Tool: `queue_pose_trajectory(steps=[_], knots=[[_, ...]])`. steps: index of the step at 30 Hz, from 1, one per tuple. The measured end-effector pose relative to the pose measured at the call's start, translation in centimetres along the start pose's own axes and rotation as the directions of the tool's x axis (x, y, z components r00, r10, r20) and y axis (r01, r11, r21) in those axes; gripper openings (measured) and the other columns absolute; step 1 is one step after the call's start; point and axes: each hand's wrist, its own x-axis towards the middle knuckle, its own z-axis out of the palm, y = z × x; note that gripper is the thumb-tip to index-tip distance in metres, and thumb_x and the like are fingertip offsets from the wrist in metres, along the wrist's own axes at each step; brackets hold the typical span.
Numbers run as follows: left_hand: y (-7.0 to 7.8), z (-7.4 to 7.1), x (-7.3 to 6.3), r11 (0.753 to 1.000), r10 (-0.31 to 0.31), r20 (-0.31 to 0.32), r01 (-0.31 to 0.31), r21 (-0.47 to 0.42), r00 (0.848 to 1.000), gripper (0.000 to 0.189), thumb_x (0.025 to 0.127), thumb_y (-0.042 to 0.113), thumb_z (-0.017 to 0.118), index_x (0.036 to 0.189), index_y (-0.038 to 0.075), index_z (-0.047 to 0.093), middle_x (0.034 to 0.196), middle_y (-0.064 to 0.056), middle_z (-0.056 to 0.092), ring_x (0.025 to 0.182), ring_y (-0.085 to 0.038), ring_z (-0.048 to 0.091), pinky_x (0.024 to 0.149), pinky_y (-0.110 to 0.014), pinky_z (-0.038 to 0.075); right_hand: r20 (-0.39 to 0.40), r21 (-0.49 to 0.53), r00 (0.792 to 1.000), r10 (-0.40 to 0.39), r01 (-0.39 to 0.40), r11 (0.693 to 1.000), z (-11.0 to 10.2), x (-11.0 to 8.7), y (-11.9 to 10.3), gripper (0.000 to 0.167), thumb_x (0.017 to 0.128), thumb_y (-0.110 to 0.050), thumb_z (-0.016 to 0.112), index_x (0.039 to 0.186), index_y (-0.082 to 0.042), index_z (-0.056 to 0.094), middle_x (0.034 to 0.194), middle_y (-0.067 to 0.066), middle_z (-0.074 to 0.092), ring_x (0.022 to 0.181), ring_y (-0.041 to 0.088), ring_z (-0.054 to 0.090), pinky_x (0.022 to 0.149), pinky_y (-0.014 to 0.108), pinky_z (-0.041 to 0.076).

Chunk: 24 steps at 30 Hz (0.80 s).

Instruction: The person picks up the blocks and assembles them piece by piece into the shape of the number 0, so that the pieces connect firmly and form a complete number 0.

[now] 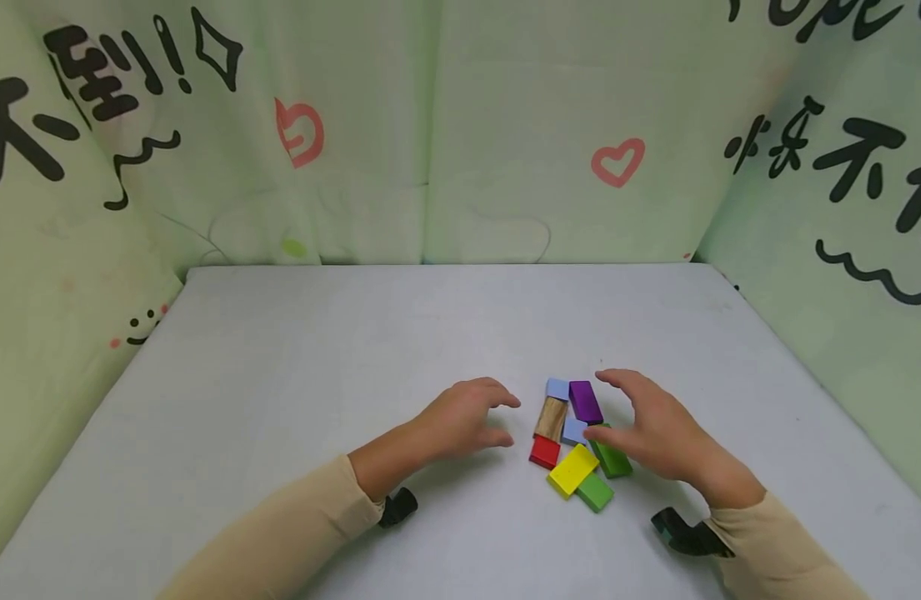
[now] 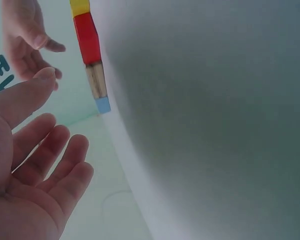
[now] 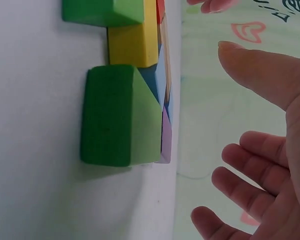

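Observation:
Several coloured blocks lie in a loose cluster on the white table: a purple block [image 1: 585, 402], a wood-grain block [image 1: 551, 418], a red block [image 1: 545, 452], a yellow block [image 1: 573, 471], two light blue blocks, the upper light blue block [image 1: 557, 389] at the far end, and two green blocks, the right green block [image 3: 115, 117] nearest the right hand. My left hand [image 1: 463, 419] hovers left of the cluster, fingers and thumb spread apart, holding nothing. On the other side my right hand [image 1: 658, 432] has its thumb over the blocks in the head view, its fingers apart and nothing between them.
The white table [image 1: 317, 358] stretches out around the blocks. Pale green curtains [image 1: 505, 125] with dark lettering and red hearts hang along its back and sides. A dark strap piece [image 1: 688, 533] shows at the right wrist, another dark piece [image 1: 397, 507] at the left.

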Motion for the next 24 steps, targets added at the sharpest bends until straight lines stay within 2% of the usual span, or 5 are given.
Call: queue_pose_trajectory(steps=[5, 9, 24], knots=[[0.5, 0.6, 0.3, 1.0, -0.006, 0.029, 0.007, -0.024, 1.0, 0.041, 0.087, 0.023, 0.081, 0.125, 0.014, 0.07, 0.123, 0.002, 0.066, 0.11, -0.013, 0.06, 0.091, -0.023, 0.049, 0.004, 0.004, 1.0, -0.014, 0.014, 1.0, 0.3, -0.6, -0.2, 0.074, 0.083, -0.03, 0.083, 0.139, 0.003, 0.048, 0.136, 0.025, 0.053, 0.115, 0.043, 0.056, 0.089, 0.057, 0.051], [1.0, 0.9, 0.4, 0.999, -0.009, 0.057, 0.011, -0.03, 0.998, 0.04, 0.087, 0.023, 0.08, 0.125, 0.016, 0.07, 0.12, 0.004, 0.066, 0.105, -0.011, 0.06, 0.084, -0.019, 0.049, 0.015, 0.007, 1.0, 0.0, 0.0, 1.0, 0.5, -1.0, -0.4, 0.075, 0.082, -0.031, 0.084, 0.139, 0.003, 0.049, 0.134, 0.024, 0.055, 0.113, 0.042, 0.058, 0.087, 0.055, 0.053], [1.9, 1.3, 1.4, 0.999, 0.033, 0.153, -0.028, -0.031, 0.988, 0.034, 0.09, 0.017, 0.078, 0.123, 0.015, 0.072, 0.118, 0.004, 0.067, 0.106, -0.01, 0.059, 0.089, -0.019, 0.048, 0.029, 0.023, 0.998, -0.057, 0.057, 0.998, 0.8, -1.8, -0.3, 0.069, 0.08, -0.023, 0.086, 0.136, 0.002, 0.054, 0.134, 0.021, 0.057, 0.116, 0.039, 0.058, 0.089, 0.055, 0.052]])
